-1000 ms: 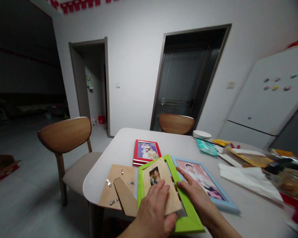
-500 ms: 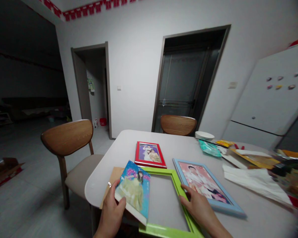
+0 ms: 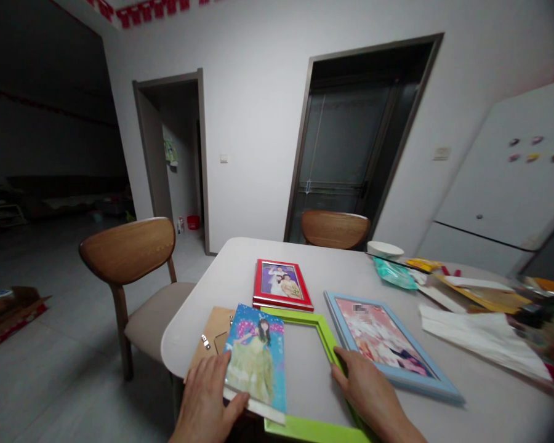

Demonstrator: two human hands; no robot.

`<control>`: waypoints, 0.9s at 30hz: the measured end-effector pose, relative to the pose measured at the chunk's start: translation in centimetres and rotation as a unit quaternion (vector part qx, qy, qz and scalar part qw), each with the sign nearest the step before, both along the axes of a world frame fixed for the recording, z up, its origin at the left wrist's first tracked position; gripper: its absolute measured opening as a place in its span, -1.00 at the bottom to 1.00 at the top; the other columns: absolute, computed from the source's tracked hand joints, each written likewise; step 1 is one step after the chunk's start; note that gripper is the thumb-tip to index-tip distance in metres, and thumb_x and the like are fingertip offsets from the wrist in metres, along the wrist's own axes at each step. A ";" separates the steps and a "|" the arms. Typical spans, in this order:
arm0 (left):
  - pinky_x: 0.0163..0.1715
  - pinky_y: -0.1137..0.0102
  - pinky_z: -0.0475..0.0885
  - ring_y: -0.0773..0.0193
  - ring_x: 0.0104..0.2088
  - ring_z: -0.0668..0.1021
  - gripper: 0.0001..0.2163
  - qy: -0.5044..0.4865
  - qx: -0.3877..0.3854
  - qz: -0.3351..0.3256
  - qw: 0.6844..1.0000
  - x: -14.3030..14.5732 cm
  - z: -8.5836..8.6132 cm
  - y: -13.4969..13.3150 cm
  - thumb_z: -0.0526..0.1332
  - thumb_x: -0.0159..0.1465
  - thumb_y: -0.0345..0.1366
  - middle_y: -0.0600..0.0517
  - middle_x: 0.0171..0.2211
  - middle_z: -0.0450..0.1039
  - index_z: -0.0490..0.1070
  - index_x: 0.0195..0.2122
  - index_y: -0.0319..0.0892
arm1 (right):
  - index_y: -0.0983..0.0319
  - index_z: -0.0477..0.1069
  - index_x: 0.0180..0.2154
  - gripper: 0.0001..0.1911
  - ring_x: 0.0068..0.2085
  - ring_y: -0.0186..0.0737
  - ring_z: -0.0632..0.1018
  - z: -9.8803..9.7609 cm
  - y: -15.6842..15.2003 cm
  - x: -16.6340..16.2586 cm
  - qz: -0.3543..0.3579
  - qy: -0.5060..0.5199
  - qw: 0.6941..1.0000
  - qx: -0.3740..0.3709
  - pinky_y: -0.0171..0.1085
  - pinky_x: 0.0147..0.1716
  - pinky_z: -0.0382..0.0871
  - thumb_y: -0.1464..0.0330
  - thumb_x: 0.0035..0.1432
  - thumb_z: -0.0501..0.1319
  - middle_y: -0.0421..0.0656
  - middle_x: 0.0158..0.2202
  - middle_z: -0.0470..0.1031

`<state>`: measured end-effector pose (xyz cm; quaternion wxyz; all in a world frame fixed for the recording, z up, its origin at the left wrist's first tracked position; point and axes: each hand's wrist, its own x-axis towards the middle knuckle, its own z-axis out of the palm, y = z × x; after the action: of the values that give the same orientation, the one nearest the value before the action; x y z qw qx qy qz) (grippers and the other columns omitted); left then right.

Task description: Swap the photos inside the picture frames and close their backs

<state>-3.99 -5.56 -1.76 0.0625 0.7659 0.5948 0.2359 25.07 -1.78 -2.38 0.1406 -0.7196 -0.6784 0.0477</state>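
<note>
My left hand [image 3: 207,400] grips the lower left edge of a colourful photo print [image 3: 257,360] of a figure in a green dress, thumb on top. The print lies tilted over the left side of a lime green frame [image 3: 325,344], which is flat on the white table [image 3: 240,264] with bare backing showing inside. My right hand [image 3: 367,391] rests on the frame's right bar, fingers curled over it. A brown backboard [image 3: 212,335] with metal clips lies under the print at the left.
A red framed photo [image 3: 281,284] lies beyond the green frame, a blue framed photo [image 3: 388,344] to its right. Papers, a teal packet [image 3: 394,274] and a white bowl [image 3: 385,249] crowd the right side. Wooden chairs [image 3: 129,252] stand at the left and far end.
The brown backing with the small photo left the green frame, and the colourful print now shows face up in my left hand. The print has since settled lower over the frame's left side.
</note>
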 end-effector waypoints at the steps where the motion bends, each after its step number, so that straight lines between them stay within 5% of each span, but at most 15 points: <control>1: -0.05 0.16 0.20 0.04 -0.05 0.34 -0.53 0.009 -0.003 -0.002 1.000 -0.1 -0.1 -0.1 0.16 0.03 -0.15 -0.13 -0.06 0.32 0.25 -0.03 -0.21 | 0.38 0.29 -0.11 -0.60 -0.15 -0.07 0.43 0.1 -0.1 -0.1 0.000 -0.003 1.000 -0.003 -0.20 -0.18 0.21 0.32 0.03 -0.04 0.06 -0.16 0.41; 9: 0.06 0.05 -0.03 -0.02 0.11 0.11 -0.43 0.042 -0.031 -0.041 0.998 0.8 -0.4 -0.1 0.27 -0.10 -0.28 -0.16 0.13 0.04 0.22 -0.01 -0.20 | 0.37 0.28 -0.10 -0.60 -0.17 -0.09 0.43 -0.4 -0.4 0.0 0.002 0.002 1.000 0.022 -0.23 -0.20 0.22 0.35 0.03 -0.03 0.05 -0.16 0.40; 19: 0.08 0.11 -0.02 0.06 0.12 0.12 -0.48 0.047 -0.099 -0.086 0.990 2.7 1.5 0.2 0.15 -0.06 -0.38 -0.09 0.11 0.09 0.21 0.01 -0.18 | 0.38 0.31 -0.14 -0.63 -0.20 -0.10 0.44 -0.1 -0.2 0.0 0.006 0.012 1.000 0.019 -0.24 -0.21 0.22 0.38 0.01 -0.01 0.06 -0.19 0.41; 27: 0.04 0.18 0.13 0.09 0.07 0.21 -0.51 0.112 -0.048 -0.105 0.987 3.2 0.4 0.6 0.02 0.01 -0.46 -0.08 0.08 0.15 0.18 0.04 -0.18 | 0.37 0.28 -0.12 -0.63 -0.16 -0.11 0.43 -0.7 -0.9 -0.1 0.010 0.009 1.000 0.024 -0.26 -0.22 0.23 0.37 0.03 -0.04 0.06 -0.15 0.38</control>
<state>-0.77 -4.95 -1.31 0.0564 0.8419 0.5249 0.1117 25.00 -2.66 -3.03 0.1635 -0.7085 -0.6854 0.0390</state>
